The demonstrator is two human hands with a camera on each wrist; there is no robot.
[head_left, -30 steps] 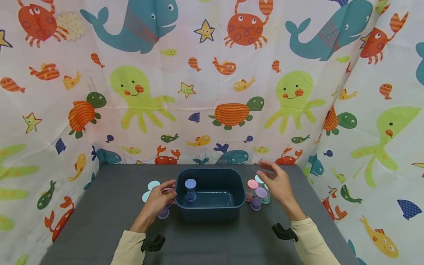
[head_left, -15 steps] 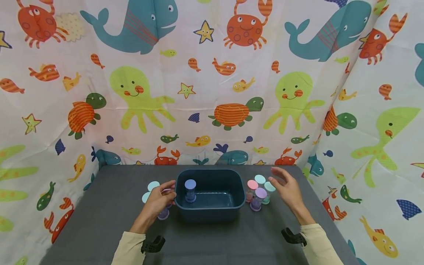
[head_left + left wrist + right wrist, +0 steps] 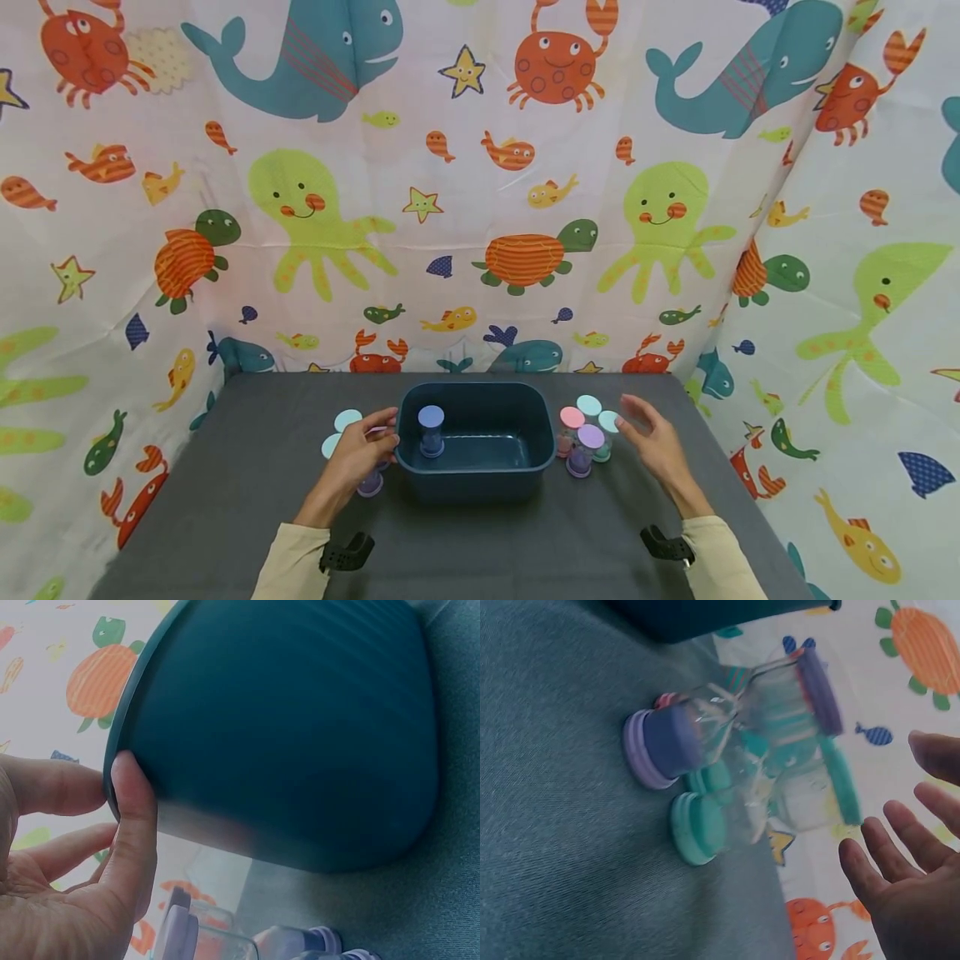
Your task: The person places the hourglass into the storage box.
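A dark blue plastic bin (image 3: 480, 487) stands mid-table, with a blue-purple sand timer (image 3: 431, 429) upright in its left part. My left hand (image 3: 363, 454) pinches the bin's left rim; in the left wrist view the thumb (image 3: 135, 802) lies against the outer wall. To the right of the bin several sand timers stand close together: a pink one (image 3: 570, 433), a purple one (image 3: 585, 450) and teal ones, including one teal timer (image 3: 608, 425) nearest the hand. My right hand (image 3: 663, 450) hovers just right of them, fingers spread, holding nothing.
Left of the bin, more sand timers stand partly hidden behind the left hand, including a teal-capped timer (image 3: 347, 419). A grey cloth (image 3: 480, 550) covers the table. Behind it hangs a curtain (image 3: 465, 250) printed with sea animals.
My right hand has moved right, from above the right-hand sand timers to beside them. The left hand and the bin have stayed in place.
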